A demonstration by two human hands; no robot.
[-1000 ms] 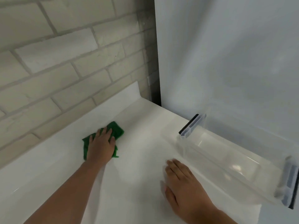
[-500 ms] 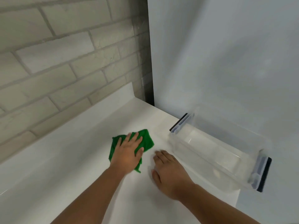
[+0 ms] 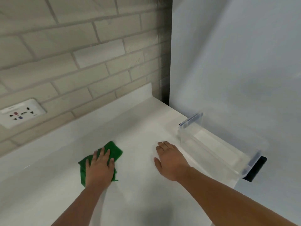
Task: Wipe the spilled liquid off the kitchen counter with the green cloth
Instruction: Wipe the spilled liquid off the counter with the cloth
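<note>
The green cloth lies crumpled on the white kitchen counter, left of centre. My left hand presses flat on it with straight, spread fingers and covers its middle. My right hand rests flat on the bare counter to the right, fingers straight, a short gap from the clear box. I cannot make out any spilled liquid on the white surface.
A clear plastic storage box with grey and black latches stands at the counter's right end against a pale grey panel. A brick-tile wall with a white socket plate rises behind the counter.
My left hand slid the cloth right toward my right hand, then back left, away from it. The camera view shifted, bringing the socket plate into sight. My right hand stays flat on the counter.
</note>
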